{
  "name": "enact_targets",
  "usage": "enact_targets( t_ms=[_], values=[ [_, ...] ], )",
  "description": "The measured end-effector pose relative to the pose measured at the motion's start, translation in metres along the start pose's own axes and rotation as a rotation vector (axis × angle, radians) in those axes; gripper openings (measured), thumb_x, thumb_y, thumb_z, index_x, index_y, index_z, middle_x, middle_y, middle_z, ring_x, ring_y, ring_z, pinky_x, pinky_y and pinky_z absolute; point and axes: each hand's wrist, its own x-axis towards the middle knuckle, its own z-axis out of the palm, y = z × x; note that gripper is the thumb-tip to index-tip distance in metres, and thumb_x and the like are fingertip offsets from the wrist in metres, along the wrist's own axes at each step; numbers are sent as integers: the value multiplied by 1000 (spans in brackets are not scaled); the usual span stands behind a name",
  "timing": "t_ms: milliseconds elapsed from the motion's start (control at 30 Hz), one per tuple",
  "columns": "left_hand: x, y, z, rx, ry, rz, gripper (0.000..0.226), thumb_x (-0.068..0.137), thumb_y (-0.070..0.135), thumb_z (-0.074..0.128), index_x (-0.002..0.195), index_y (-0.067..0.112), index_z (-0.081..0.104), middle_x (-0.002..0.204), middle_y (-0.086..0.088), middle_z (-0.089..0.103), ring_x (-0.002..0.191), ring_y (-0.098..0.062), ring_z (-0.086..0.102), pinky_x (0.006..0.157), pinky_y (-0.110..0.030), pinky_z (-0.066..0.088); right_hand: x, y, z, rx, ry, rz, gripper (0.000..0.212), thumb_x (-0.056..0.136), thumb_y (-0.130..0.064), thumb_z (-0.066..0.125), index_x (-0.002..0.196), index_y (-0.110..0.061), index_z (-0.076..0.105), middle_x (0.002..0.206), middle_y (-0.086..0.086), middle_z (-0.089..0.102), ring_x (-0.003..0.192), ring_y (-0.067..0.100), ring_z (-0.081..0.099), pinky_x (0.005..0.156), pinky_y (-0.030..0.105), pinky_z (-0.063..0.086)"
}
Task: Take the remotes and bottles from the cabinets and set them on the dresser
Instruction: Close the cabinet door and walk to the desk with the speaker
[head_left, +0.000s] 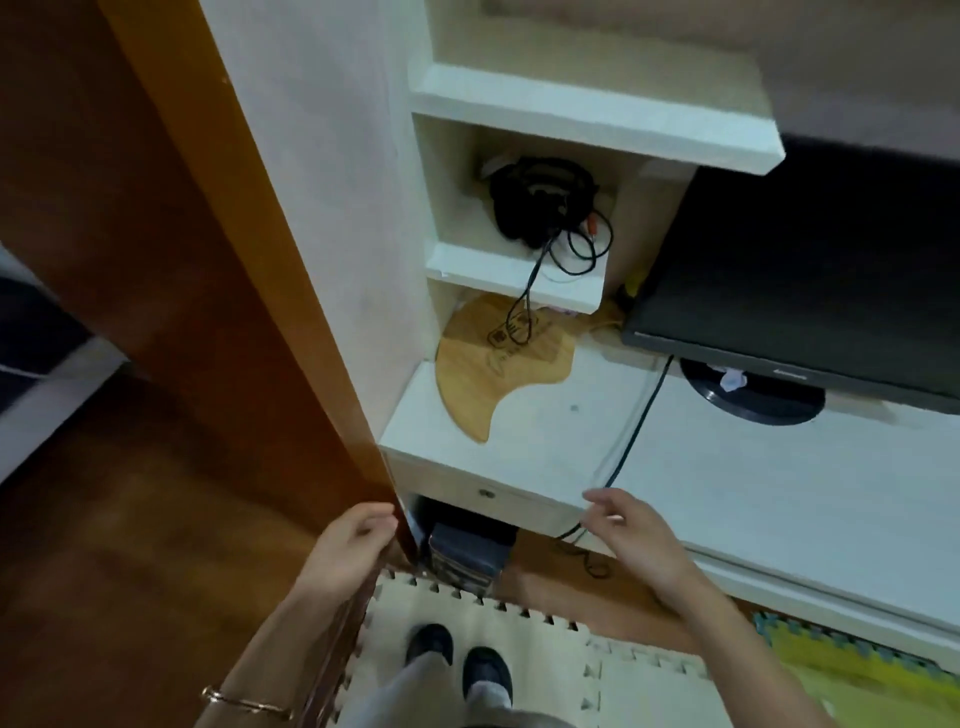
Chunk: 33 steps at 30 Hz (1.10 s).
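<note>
My left hand (353, 545) grips the lower edge of a tall brown wooden cabinet door (171, 249), fingers curled round the edge. My right hand (631, 530) hovers empty with fingers loosely apart, just in front of the white dresser top (727, 467) near a black cable (636, 431). No remote or bottle shows in this view. What is behind the wooden door is hidden.
A wooden board (493, 364) lies on the dresser's left end. Black headphones with cables (540, 208) sit in a white shelf niche. A dark monitor (810, 270) stands at the right. Below the dresser is a dark box (467, 551). Foam mats (519, 665) cover the floor by my feet.
</note>
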Motion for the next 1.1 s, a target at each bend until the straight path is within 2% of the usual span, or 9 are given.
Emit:
enact_targets(
  t_ms=[100,167,300,500,667,767,900,1000,1100],
  values=[
    [19,93,-11,-19,-38,298,10,89,33,56,94,41,60,101,18,66,97,6,61,73,-6,44,5,-84,-34,30,107,-306,22,88,-25,59,110,-24,61,92,-10,64,83,3,61,62,5,46],
    [22,158,-23,-92,-66,527,17,89,26,57,93,43,60,94,25,68,91,14,61,70,2,44,3,-139,-59,16,218,-486,21,87,-24,60,107,-29,60,93,-13,66,87,3,63,67,7,48],
    [9,279,-55,-244,43,942,28,88,18,57,93,45,60,93,29,68,95,10,62,82,-3,47,-17,-242,-111,-54,478,-806,33,87,-23,60,120,-28,56,94,-19,63,92,0,61,82,16,48],
    [-24,401,-113,-489,255,1372,33,89,9,56,99,41,54,104,19,62,96,12,60,80,-3,45,-55,-361,-167,-136,869,-1228,36,84,-18,63,120,-20,58,100,-12,61,93,-1,56,83,1,38],
    [-53,473,-145,-582,408,1504,39,88,12,57,121,29,45,113,21,52,113,0,52,93,-13,42,-81,-453,-189,-101,963,-1443,36,83,-18,65,118,-16,59,101,-11,60,94,4,56,79,0,37],
    [-65,510,-155,-646,468,1490,53,87,18,57,135,26,38,125,17,43,117,-2,43,86,-14,38,-96,-503,-196,-77,1000,-1531,35,84,-18,64,118,-13,59,104,-6,60,95,6,55,83,10,40],
    [-82,555,-167,-685,547,1551,63,86,13,57,141,25,28,146,4,35,129,-4,35,103,-28,37,-125,-555,-205,99,953,-1635,32,86,-22,62,117,-14,58,101,-5,61,96,14,60,87,22,46],
    [-101,588,-180,-805,329,1635,62,83,-3,52,138,20,35,135,4,53,123,-12,52,101,-41,46,-152,-585,-210,162,897,-1703,32,88,-25,59,118,-14,57,102,-5,61,97,12,59,87,24,48],
    [-113,607,-192,-822,312,1692,51,83,-2,49,124,29,49,113,10,67,106,-9,64,87,-31,54,-180,-606,-214,171,854,-1745,34,91,-30,52,121,-16,56,105,-8,58,91,3,56,78,15,45]
  ],
)
